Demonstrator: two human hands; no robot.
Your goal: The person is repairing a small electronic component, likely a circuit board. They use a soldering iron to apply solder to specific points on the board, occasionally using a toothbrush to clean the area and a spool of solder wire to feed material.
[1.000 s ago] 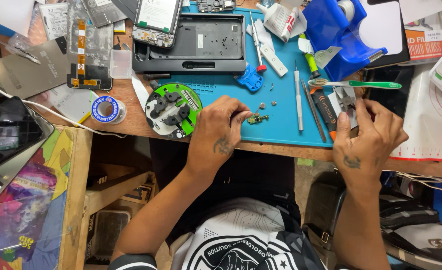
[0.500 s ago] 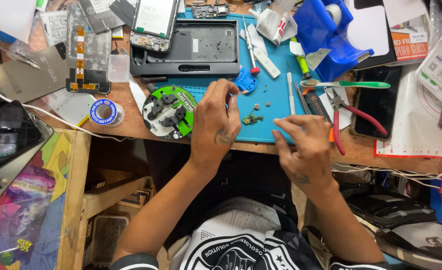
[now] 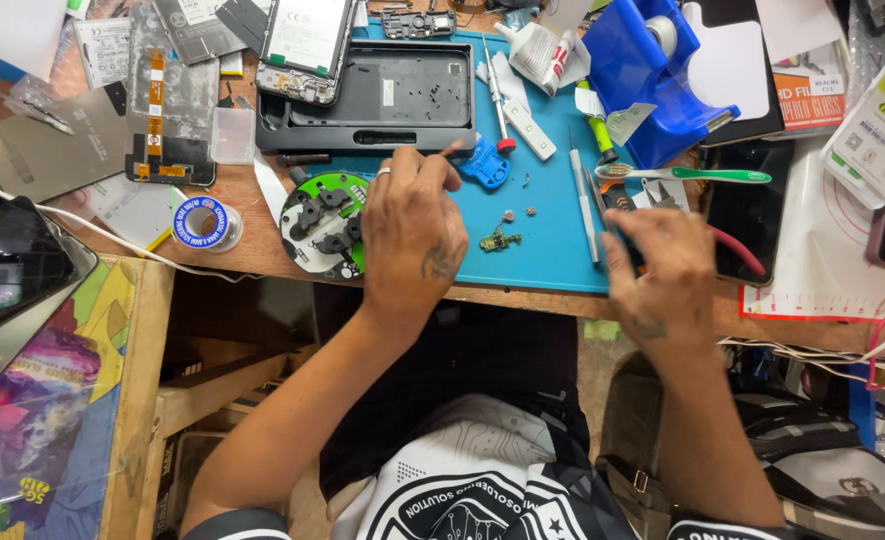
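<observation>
Small circuit board (image 3: 499,240) on the blue mat (image 3: 552,250), between two bare hands.

The board lies loose on the mat near the table (image 3: 252,250) edge, just right of the left hand (image 3: 412,235) and apart from both hands. The left hand rests palm down, fingertips drawn together by the blue plastic tool (image 3: 484,168) and the black phone tray (image 3: 372,95); whether they pinch anything I cannot tell. The right hand (image 3: 662,270) hovers with its grip spread, empty, over the thin metal tools (image 3: 584,200) and red-handled pliers (image 3: 737,250). This looks like the tool-picking step; the next move calls for a fine tip-grip on a slim tool. Half a second earlier the right hand sat nearer the board; it has since shifted right.
</observation>
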